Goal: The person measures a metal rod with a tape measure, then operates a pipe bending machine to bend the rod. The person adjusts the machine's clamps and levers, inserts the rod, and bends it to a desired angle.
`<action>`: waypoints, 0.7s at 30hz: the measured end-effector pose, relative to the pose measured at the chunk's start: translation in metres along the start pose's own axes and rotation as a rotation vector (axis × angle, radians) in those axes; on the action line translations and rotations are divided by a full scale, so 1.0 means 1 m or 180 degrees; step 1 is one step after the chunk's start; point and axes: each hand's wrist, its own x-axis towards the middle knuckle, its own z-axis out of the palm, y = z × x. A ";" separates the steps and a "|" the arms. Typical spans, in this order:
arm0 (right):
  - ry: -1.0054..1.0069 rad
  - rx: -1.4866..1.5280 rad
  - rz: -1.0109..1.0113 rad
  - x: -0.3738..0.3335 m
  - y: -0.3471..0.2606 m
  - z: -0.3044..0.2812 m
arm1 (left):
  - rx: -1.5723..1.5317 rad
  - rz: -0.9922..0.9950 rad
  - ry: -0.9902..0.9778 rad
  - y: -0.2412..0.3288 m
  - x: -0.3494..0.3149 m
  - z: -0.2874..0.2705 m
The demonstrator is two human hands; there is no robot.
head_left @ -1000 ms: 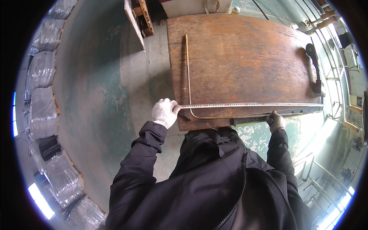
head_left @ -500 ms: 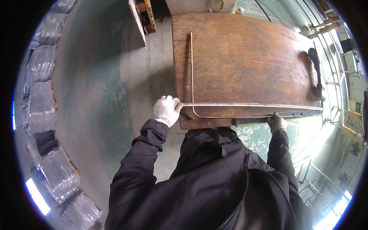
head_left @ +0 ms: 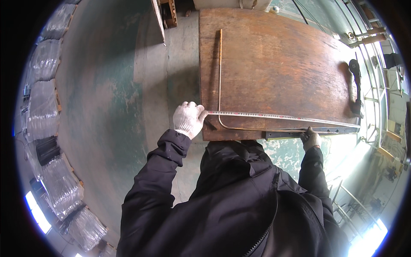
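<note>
A pale measuring tape [head_left: 257,115] stretches across the middle right of the frame, slanting slightly down from the left hand [head_left: 189,118] toward the right-hand end of a dark bar [head_left: 334,130]. Its grip is closed: gloved thumb and fingers pinch the tape's near end just by the tabletop's left edge. Beneath the tape lies a thin bent rod [head_left: 220,60], one arm pointing up the frame, the other running right from a rounded bend along the bar; the tape crosses the upright arm just above that bend, and whether they touch I cannot tell.

The right hand [head_left: 310,139], also gloved, has its fingers curled over the bar and the rod at the lower edge of the tabletop [head_left: 274,64]. Whether that grip pinches or merely presses, I cannot tell.

The likeliest trouble is a false reading: the tape runs at an angle to the rod's lower arm, and its far end is too small to show how it is anchored, so a pull from the left could slip it. If the right hand eased off, rod or bar could shift.

Farther out, a black tool [head_left: 355,70] lies at the tabletop's right side, and plastic-wrapped stacks [head_left: 43,98] line the far left.
</note>
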 end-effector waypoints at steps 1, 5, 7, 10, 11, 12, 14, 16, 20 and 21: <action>0.0001 -0.0006 -0.0005 0.001 0.000 0.000 | -0.0005 0.0021 0.0027 0.000 0.000 0.001; 0.0093 -0.0020 0.0005 0.004 0.001 -0.002 | -0.0004 0.0065 0.0071 -0.002 -0.001 0.003; 0.0010 -0.0018 -0.0022 0.006 0.002 -0.003 | -0.0004 0.0073 0.0054 -0.002 -0.001 0.003; -0.0071 0.0006 -0.0030 0.008 0.004 -0.006 | -0.0014 0.0080 0.0006 -0.002 0.000 0.002; 0.0009 0.0031 0.0014 0.009 0.004 -0.006 | 0.0019 0.0067 -0.0043 -0.002 0.000 0.001; -0.0118 0.0028 -0.0024 0.010 0.004 -0.007 | 0.0033 0.0049 -0.0085 -0.002 0.000 0.001; -0.0031 0.0048 0.0016 0.010 0.005 -0.007 | 0.0048 0.0040 -0.0128 -0.001 0.000 -0.001; -0.0112 0.0029 -0.0014 0.009 0.004 -0.007 | 0.0048 0.0041 -0.0142 -0.001 0.000 -0.002; 0.0000 0.0007 -0.0048 0.005 0.003 -0.005 | 0.0027 0.0057 -0.0087 0.000 -0.001 -0.004; -0.0013 0.0020 -0.0030 0.004 0.003 -0.004 | 0.0014 0.0055 -0.0074 0.000 -0.001 -0.004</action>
